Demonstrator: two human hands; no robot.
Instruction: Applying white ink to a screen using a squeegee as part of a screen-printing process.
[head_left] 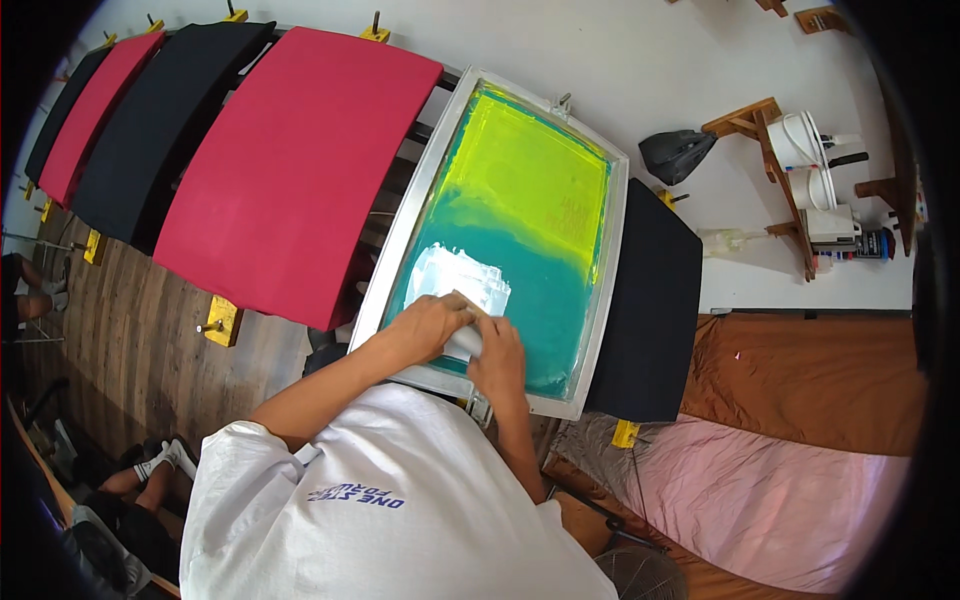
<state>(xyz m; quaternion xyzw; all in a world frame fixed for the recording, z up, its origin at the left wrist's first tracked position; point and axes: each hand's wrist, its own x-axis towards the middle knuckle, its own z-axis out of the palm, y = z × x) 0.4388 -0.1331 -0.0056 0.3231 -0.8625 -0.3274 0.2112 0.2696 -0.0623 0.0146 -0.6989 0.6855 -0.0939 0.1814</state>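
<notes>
A silver-framed printing screen [402, 215] lies in front of me, its mesh teal with a yellow-green band across the far part. White ink [455, 275] is spread in a patch on the near left of the mesh. My left hand [435, 325] and my right hand [498, 355] are closed together round a squeegee [463, 343] at the near edge of that patch. The hands hide most of the squeegee; a bit of its tan edge and a pale face show between them.
To the left, red [300, 165] and black [175, 135] fabric-covered boards stand in a row with yellow brackets. Another black board [650, 300] is at the right. White buckets [795, 140] hang by a wall shelf. People's legs [145, 490] show at the lower left.
</notes>
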